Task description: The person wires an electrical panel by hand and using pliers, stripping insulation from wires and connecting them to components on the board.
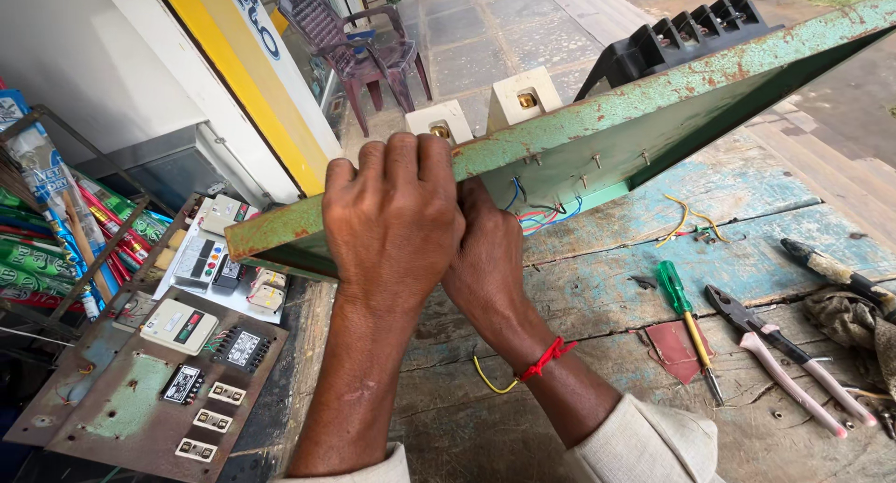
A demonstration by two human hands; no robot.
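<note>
A long green, rusty metal panel (653, 100) stands tilted on edge over a worn wooden bench (597, 287). My left hand (392, 222) is clamped over its upper edge near the left end. My right hand (487, 259), a red thread on its wrist, reaches under the panel just behind the left hand; its fingertips are hidden. Blue, red and black wires (546, 212) hang from the panel's underside right beside that hand. White switch boxes (523, 96) and black parts (691, 35) are mounted on the panel's far face.
On the bench lie a green-handled screwdriver (681, 301), pink-handled pliers (784, 357), loose yellow wires (686, 222), a red scrap (677, 348) and a rag (854, 320). A second rusty panel with switches (159, 390) lies at lower left. A plastic chair (359, 44) stands beyond.
</note>
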